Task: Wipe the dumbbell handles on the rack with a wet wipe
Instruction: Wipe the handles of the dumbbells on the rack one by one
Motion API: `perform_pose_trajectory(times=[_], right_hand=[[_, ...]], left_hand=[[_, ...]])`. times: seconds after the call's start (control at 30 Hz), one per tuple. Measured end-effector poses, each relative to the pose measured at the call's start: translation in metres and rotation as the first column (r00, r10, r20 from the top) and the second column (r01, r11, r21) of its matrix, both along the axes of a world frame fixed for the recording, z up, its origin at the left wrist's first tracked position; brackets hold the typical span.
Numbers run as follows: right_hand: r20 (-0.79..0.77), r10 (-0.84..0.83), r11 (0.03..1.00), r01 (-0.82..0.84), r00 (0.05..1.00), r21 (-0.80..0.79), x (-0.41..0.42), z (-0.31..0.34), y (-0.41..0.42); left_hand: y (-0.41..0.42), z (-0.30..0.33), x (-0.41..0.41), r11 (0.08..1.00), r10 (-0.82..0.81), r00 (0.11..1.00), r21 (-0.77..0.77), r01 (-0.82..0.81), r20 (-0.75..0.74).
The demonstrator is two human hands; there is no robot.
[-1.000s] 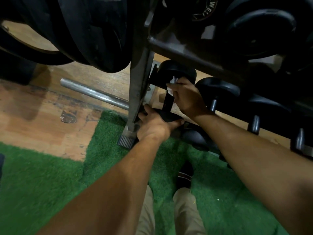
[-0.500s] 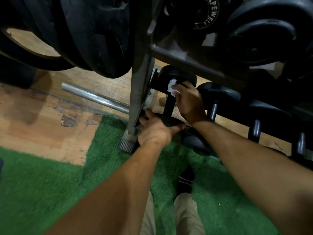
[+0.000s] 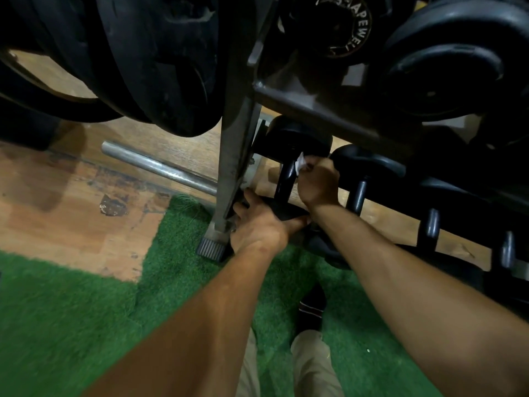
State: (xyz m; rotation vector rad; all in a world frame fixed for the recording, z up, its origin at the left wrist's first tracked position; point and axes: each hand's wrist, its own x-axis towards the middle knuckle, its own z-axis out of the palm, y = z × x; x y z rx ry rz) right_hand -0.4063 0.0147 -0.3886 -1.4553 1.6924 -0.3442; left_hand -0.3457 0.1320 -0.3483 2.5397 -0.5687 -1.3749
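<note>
Gym, black weight plates (image 3: 148, 61), dumbbells on a metal rack (image 3: 329, 113), steel barbell bar (image 3: 160, 169), green turf flooring (image 3: 71, 325)

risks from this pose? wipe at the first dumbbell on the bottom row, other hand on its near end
1. The left hand grips the near head of the dumbbell beside the rack upright; if the weight shifts, fingers could get pinched there.
2. The wet wipe is a small wad at the right hand fingertips, so it may slip out or miss parts of the handle.
3. The rack crossbar and weight plates hang close overhead; rising could mean a bump.
</note>
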Motion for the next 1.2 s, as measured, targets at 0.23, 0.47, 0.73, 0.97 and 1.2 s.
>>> perform_pose_trajectory(times=[0.23, 0.47, 0.73, 0.97, 1.2], right_hand=[[0.053, 0.155, 0.962, -0.163, 0.986, 0.219, -0.015, 0.002, -0.010], [0.203, 0.069, 0.844, -0.165, 0.977, 0.510, -0.023, 0.010, -0.016], [0.307, -0.021, 0.807, -0.165, 0.951, 0.567, -0.019, 0.002, -0.016], [0.411, 0.168, 0.622, -0.420, 0.896, 0.661, -0.046, -0.008, -0.021], [0.588, 0.388, 0.411, -0.705, 0.709, 0.578, -0.050, -0.016, -0.028]], left_hand=[[0.004, -0.005, -0.001, 1.000, 0.003, 1.000, -0.023, -0.003, 0.013], [0.004, -0.005, 0.001, 1.000, -0.006, 1.000, -0.027, 0.006, 0.004], [0.003, -0.001, 0.000, 1.000, -0.008, 1.000, -0.028, 0.008, 0.014], [0.003, 0.001, -0.001, 0.999, -0.003, 1.000, -0.039, 0.003, 0.023], [0.002, 0.001, 0.000, 0.999, 0.019, 1.000, -0.031, -0.018, 0.011]])
